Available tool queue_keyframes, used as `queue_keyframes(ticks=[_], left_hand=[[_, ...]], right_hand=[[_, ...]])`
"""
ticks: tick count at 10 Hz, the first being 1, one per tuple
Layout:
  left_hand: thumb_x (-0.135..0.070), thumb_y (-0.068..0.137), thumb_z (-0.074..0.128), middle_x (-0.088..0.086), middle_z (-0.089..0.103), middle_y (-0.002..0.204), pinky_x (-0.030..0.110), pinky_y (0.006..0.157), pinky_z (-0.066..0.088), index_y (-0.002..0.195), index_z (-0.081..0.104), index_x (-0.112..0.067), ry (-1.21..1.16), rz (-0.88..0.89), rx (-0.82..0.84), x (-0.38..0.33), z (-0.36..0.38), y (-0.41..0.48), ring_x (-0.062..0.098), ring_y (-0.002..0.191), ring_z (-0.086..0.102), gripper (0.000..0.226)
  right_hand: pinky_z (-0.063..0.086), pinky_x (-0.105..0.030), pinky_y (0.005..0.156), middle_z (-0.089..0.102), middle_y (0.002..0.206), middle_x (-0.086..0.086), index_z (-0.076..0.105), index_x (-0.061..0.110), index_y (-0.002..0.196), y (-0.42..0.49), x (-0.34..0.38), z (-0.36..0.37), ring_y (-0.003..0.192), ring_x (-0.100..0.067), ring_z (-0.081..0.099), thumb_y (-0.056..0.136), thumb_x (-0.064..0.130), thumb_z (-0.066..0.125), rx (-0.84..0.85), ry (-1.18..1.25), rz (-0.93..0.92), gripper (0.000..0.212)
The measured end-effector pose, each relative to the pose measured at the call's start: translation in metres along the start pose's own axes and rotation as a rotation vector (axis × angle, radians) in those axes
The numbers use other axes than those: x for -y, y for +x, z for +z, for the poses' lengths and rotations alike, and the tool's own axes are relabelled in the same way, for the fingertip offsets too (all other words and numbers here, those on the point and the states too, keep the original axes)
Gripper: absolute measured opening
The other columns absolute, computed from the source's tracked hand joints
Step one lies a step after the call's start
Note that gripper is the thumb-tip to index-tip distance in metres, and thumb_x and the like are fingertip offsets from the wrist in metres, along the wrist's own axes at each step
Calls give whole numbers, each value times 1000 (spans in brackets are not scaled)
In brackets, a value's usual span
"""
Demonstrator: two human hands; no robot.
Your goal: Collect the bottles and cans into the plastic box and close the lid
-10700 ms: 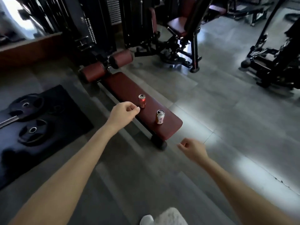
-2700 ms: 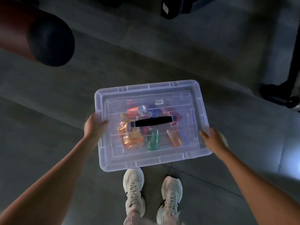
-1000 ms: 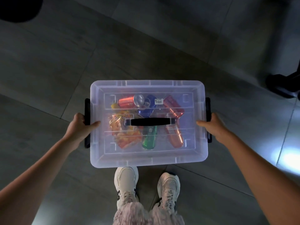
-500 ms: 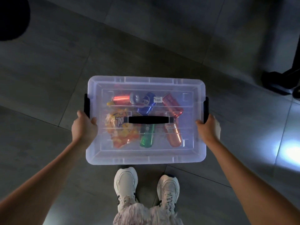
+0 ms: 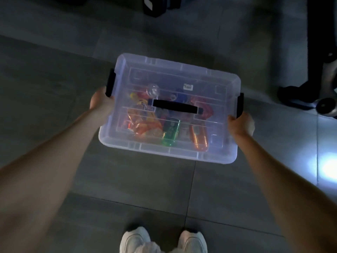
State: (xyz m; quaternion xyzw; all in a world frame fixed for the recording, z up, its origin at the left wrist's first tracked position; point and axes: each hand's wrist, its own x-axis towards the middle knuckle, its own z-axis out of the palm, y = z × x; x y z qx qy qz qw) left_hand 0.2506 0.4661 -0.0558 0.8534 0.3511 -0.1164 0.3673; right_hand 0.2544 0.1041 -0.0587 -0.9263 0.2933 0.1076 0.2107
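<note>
Both hands are gripping the box (image 5: 182, 152) by its short ends, left hand (image 5: 101, 104) and right hand (image 5: 240, 125) clenching just below the black latches. Lid (image 5: 182, 73) is sitting closed over bottles (image 5: 198, 139) and cans (image 5: 170, 134), above floor tiles (image 5: 54, 70).

Nothing reads clearly — the small white sticker (image 5: 188, 86) on the lid (image 5: 182, 70) is blurred.

fingers (image 5: 232, 119): mostly hidden under box (image 5: 182, 68) | cans (image 5: 199, 139): blurred through lid (image 5: 218, 114) | shoes (image 5: 135, 241): cropped
</note>
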Motion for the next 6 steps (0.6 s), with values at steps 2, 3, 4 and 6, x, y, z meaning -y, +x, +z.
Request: queue_keyframes(ticks=[2,3,4,6], left_hand=[[-25,93,47,19,45,140,37,79,44,147,23,-18,47,-15,47,-7,-28,-26,34,107,54,60],[-25,92,50,14,48,141,37,97,42,143,35,-16,52,64,27,-26,-63,-57,33,124,49,54],[-20,91,52,12,61,127,32,95,43,124,58,-11,28,169,51,-65,-112,-108,28,117,57,34],[-20,89,58,4,70,106,24,79,42,103,68,-10,-28,535,131,-175,-240,-240,14,95,61,20]], right_hand=[[46,-46,87,56,124,-26,40,-1,129,-27,7,-37,113,-43,54,92,26,51,42,-35,-64,47],[42,-36,67,66,96,-23,62,2,97,-59,15,-85,95,-40,61,90,26,52,8,-20,-227,26],[37,-32,55,60,64,-15,61,5,64,-108,33,-158,72,-34,59,89,23,54,154,79,-316,32],[52,-33,65,72,61,11,67,20,65,-227,69,-354,62,-4,65,87,17,63,207,484,-458,22]])
